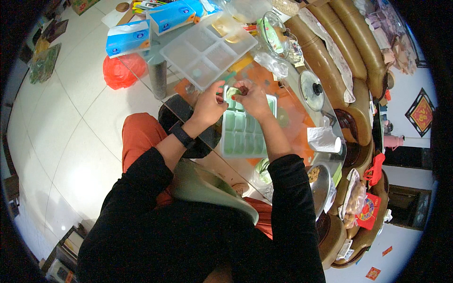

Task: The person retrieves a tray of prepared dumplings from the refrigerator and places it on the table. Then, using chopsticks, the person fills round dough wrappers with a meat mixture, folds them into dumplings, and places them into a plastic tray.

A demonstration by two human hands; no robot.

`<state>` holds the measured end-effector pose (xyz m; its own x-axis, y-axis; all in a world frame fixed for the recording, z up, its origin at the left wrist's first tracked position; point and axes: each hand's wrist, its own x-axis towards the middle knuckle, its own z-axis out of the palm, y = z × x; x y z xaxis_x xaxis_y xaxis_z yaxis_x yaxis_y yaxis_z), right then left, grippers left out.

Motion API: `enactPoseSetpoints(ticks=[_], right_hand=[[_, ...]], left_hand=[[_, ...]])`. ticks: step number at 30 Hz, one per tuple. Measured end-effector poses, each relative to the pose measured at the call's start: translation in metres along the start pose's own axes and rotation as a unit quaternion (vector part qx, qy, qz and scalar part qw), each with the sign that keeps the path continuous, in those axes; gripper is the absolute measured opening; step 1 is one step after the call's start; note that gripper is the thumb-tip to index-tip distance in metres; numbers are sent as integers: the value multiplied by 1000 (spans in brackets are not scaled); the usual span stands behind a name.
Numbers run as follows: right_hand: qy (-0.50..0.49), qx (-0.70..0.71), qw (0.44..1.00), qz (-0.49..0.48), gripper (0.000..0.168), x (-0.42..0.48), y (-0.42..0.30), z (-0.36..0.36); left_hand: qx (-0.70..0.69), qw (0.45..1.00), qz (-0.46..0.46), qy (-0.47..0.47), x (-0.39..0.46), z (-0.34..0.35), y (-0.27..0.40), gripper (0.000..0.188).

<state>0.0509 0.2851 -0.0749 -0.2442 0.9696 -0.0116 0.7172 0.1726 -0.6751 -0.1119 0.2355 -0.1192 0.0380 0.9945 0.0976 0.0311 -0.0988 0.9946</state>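
A pale green plastic compartment tray (244, 134), like an ice-cube mold, lies before me on the glass table. At its far end sits a light green, soft-looking piece (232, 92). My right hand (253, 99) bends over that end and pinches a dark reddish-brown lump (244, 90) beside the green piece. Against the tray's far left corner is my left hand (209, 106), fingers curled; whether it grips the rim cannot be told. My hands cover part of the tray's far compartments. A larger translucent divided tray (208, 49) lies just beyond.
Tissue packs (128, 37) and a grey tumbler (158, 79) stand at the left table edge. A glass lid (311, 90), a paper roll (324, 139) and a metal bowl (320, 191) are on the right. A red plastic bag (124, 70) is at the left.
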Motion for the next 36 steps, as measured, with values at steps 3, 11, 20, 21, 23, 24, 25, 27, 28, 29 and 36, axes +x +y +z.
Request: enactPoseSetpoints(ticks=[3, 11, 20, 21, 23, 24, 25, 27, 28, 29, 36], right_hand=[[15, -30, 999, -30, 30, 0, -9, -1], [82, 20, 996, -27, 29, -9, -1, -3], [122, 84, 986, 76, 20, -115, -17, -131], [126, 115, 981, 96, 19, -143, -19, -152], [156, 101, 974, 129, 17, -196, -37, -183], [176, 99, 970, 134, 16, -224, -54, -196], [194, 96, 967, 134, 15, -250, -63, -205], [220, 112, 955, 165, 14, -311, -60, -223], [254, 125, 943, 174, 13, -341, -50, -227], [272, 84, 937, 204, 12, -369, -49, -233], [312, 5, 926, 213, 26, -517, -5, -212]], left_hand=[[1, 1000, -11, -5, 2, -2, 2, 63], [8, 1000, 0, 3, 3, 3, -4, 52], [123, 991, 57, 5, -16, 7, 17, 44], [164, 983, 85, 4, -22, 9, 22, 43], [178, 966, 185, 37, -40, 10, 48, 36], [169, 968, 187, 16, -49, 18, 58, 34], [161, 969, 189, 0, -56, 27, 65, 32], [143, 964, 194, -116, -75, 60, 65, 25], [158, 945, 209, -194, -86, 74, 78, 21], [172, 917, 262, -246, -96, 92, 86, 22], [277, 792, 355, -412, -134, 194, 85, 23]])
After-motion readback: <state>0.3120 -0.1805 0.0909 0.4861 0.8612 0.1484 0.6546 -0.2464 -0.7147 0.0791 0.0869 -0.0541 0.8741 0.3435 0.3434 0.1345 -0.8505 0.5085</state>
